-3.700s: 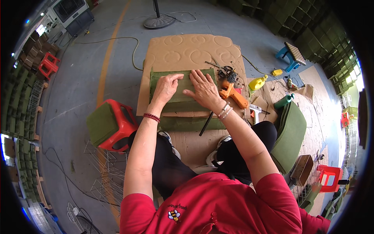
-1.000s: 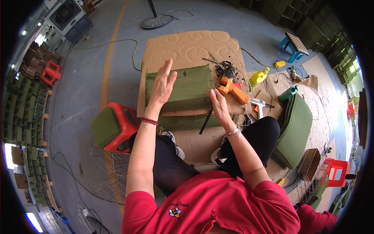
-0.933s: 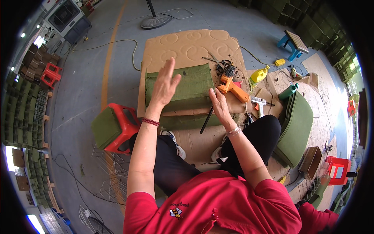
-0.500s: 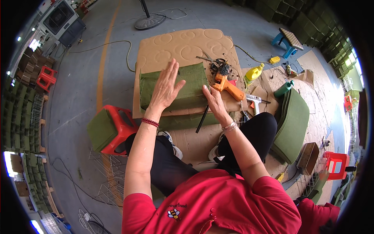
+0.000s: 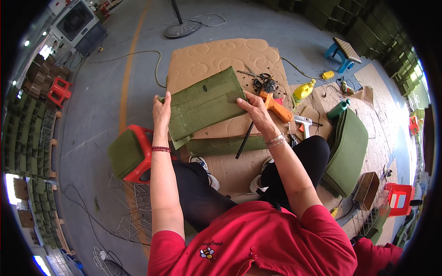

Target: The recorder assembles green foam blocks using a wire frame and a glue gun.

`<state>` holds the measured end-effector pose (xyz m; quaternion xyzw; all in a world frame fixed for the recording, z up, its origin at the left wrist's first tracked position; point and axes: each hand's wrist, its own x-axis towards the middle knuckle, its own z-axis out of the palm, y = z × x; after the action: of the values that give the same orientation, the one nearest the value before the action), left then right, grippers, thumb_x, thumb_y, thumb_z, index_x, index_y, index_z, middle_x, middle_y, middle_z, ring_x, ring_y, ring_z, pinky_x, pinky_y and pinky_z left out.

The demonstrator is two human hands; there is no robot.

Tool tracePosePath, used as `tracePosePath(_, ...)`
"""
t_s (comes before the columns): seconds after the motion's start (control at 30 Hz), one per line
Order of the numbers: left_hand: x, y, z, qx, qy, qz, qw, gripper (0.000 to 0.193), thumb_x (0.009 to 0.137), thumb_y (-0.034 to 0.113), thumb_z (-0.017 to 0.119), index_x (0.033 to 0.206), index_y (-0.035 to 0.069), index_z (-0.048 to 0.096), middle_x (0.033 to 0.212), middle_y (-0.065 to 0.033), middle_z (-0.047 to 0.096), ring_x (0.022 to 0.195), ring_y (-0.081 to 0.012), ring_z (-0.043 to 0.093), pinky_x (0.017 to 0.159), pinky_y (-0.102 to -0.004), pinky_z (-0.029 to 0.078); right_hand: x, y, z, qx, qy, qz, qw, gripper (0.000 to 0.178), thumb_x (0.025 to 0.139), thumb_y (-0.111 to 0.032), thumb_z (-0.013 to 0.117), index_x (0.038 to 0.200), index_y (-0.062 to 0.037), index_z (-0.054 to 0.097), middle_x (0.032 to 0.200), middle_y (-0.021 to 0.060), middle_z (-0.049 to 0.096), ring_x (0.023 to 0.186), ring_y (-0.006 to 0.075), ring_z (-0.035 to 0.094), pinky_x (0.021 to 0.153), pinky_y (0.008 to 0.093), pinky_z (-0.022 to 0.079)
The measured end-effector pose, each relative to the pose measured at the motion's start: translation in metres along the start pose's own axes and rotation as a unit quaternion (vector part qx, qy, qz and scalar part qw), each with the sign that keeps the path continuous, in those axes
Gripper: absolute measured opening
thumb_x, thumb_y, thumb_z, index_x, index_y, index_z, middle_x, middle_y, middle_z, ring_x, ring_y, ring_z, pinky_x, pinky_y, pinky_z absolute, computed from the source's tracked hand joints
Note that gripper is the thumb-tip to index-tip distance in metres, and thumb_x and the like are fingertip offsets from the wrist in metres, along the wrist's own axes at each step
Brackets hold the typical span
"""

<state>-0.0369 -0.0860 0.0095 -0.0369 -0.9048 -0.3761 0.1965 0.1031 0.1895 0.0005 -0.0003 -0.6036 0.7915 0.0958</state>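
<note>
A green felt box is held tilted above the cardboard-topped work surface, a dark spot on its upper face. My left hand grips its left end, thumb up, with the fingers partly hidden behind it. At the right end, my right hand has its thumb on the upper face and its fingers round the edge. Beside that hand lies an orange glue gun with a dark, clumped nozzle end. Scissors rest just beyond. A black glue stick slants below the box.
Right of the work surface are a white glue gun, a yellow bottle, a green bottle and stacked green felt sheets. A red stool bearing green felt stands left. Beyond are a fan base and blue-legged stool.
My left hand has come down from above the box to its left end. The box has been lifted and turned, its right end higher. My right hand still holds the right end.
</note>
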Motion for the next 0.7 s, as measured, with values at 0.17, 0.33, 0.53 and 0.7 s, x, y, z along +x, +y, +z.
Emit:
tracePosePath(0.17,-0.016,0.022,-0.012,-0.480,-0.088,-0.120,0.864,0.068,0.088,0.037,0.064,0.134,-0.006,0.038,0.125,-0.0130,0.053,0.116,-0.0177,0.048,0.098,-0.0305,0.037,0.015,-0.037,-0.011,-0.171,-0.064,-0.106,0.977,0.031,0.088,-0.012,0.064,0.116,0.0011,0.059,0.096,-0.0026,0.064,0.086,0.0038,0.052,0.075,0.0210,0.043)
tracePosePath(0.33,-0.017,0.009,-0.020,-0.479,-0.159,-0.093,0.858,0.064,0.088,0.035,0.064,0.133,-0.004,0.041,0.125,-0.0098,0.053,0.115,-0.0173,0.048,0.098,-0.0322,0.036,0.025,-0.100,0.002,-0.374,-0.091,-0.147,0.911,0.034,0.082,-0.011,0.067,0.115,-0.0022,0.060,0.089,0.0052,0.065,0.078,0.0090,0.055,0.080,0.0271,0.045)
tracePosePath(0.53,-0.029,-0.003,0.001,-0.211,-0.415,-0.235,0.853,0.063,0.087,0.033,0.063,0.135,-0.001,0.041,0.131,-0.0103,0.051,0.123,-0.0223,0.046,0.093,-0.0438,0.042,0.038,-0.105,0.006,-0.525,-0.171,-0.267,0.790,0.031,0.080,-0.007,0.064,0.111,-0.0036,0.062,0.115,0.0120,0.062,0.110,0.0282,0.055,0.114,0.0437,0.024)
tracePosePath(0.7,-0.018,0.010,-0.002,-0.187,-0.335,-0.085,0.919,0.046,0.090,0.025,0.060,0.127,-0.002,0.052,0.127,-0.0140,0.055,0.122,-0.0224,0.048,0.096,-0.0372,0.043,0.040,-0.093,0.029,-0.560,-0.200,-0.295,0.748,0.032,0.078,-0.005,0.064,0.111,-0.0082,0.064,0.115,0.0113,0.062,0.114,0.0248,0.053,0.113,0.0448,0.025)
